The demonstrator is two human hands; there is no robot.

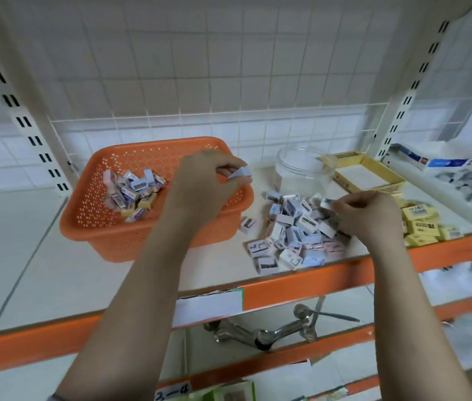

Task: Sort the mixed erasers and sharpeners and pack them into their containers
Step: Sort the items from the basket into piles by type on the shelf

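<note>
White shelf point(55, 256): left hand point(203, 180) pinches a sharpener point(240, 172); right hand point(370, 215) grips pile point(292, 235) pieces; print unreadable.

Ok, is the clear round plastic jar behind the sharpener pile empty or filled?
Empty, as far as shows: the clear round plastic jar has no lid, and the shelf and wall show through it, with no pieces inside.
</note>
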